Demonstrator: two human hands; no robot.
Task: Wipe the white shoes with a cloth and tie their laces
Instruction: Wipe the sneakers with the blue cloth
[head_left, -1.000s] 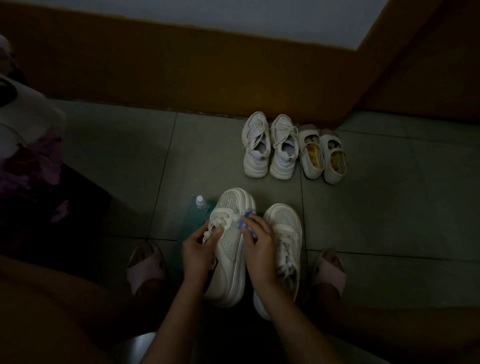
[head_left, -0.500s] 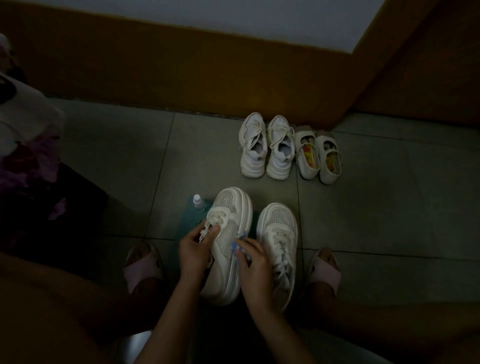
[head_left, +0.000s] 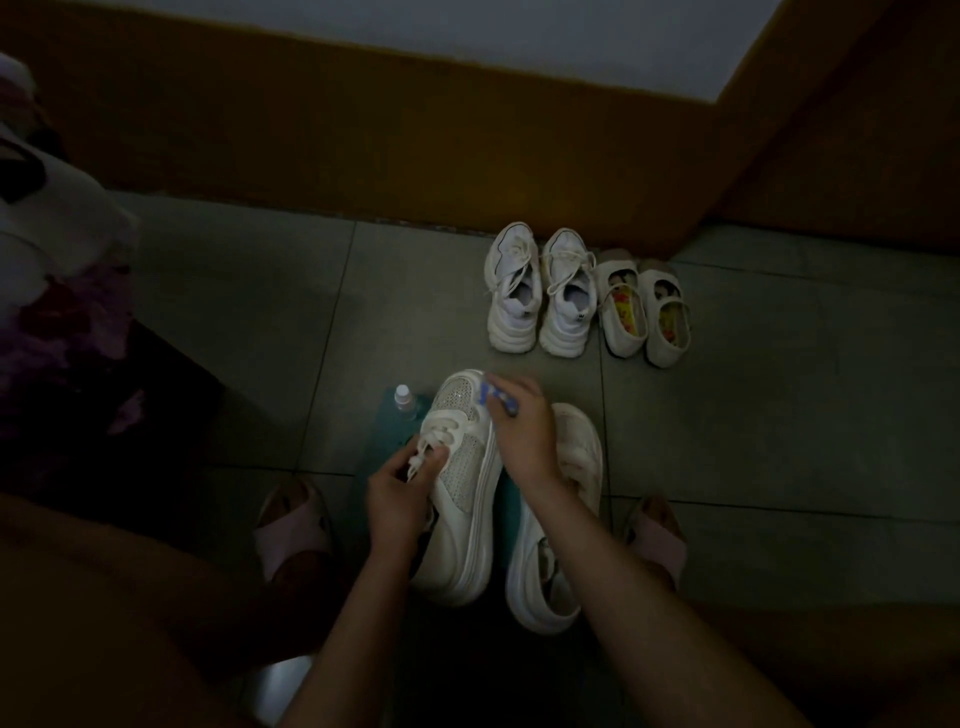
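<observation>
Two white platform shoes stand side by side on the floor between my feet. My left hand (head_left: 400, 488) grips the left shoe (head_left: 460, 499) at its laces and tongue. My right hand (head_left: 522, 431) holds a small blue-and-white cloth (head_left: 493, 397) pressed against the toe and right side of that shoe. The right shoe (head_left: 556, 551) stands partly hidden under my right forearm, its laces loose.
A small spray bottle (head_left: 405, 401) stands on a teal mat (head_left: 382, 441) left of the shoes. A white sneaker pair (head_left: 537, 296) and a pair of white strap shoes (head_left: 647, 312) stand near the brown wall. My feet in pink slippers (head_left: 291, 530) flank the shoes.
My right hand has slid the cloth forward along the left shoe from its middle to the toe. My left hand keeps its hold at the laces.
</observation>
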